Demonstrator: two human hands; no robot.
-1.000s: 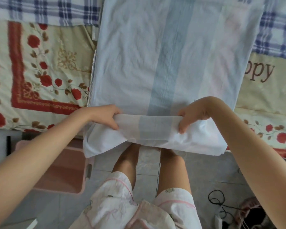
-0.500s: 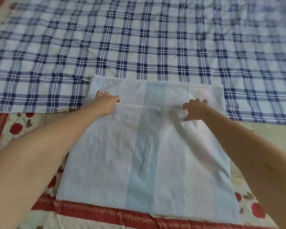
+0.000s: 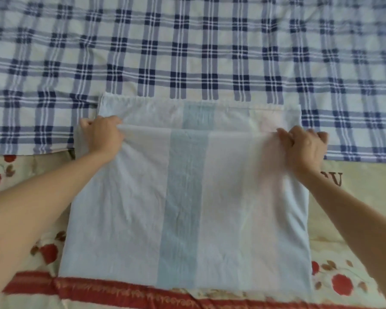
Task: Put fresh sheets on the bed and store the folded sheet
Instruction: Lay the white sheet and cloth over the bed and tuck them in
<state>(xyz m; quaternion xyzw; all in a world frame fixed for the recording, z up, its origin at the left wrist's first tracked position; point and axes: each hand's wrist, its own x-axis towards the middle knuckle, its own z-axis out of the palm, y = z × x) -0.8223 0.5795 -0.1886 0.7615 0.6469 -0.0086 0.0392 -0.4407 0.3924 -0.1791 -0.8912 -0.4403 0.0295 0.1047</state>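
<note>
A pale blue-white sheet [image 3: 183,208] with a darker blue band down its middle lies folded on the bed. Its upper layer ends a little short of the far edge of the layer below. My left hand [image 3: 103,136] pinches the far left corner of that upper layer. At the far right corner my right hand [image 3: 303,146] grips the same edge, blurred by motion. The fold's near edge lies along a red border of the floral cover.
A blue-and-white plaid sheet [image 3: 187,47] covers the far part of the bed. A cream floral cover [image 3: 352,284] with red flowers and a red border lies under the folded sheet, showing left, right and near.
A second ago I held the sheet's near edge at the bedside above the floor. I carried it up over the rest, and both hands have since moved outward to the far corners.
</note>
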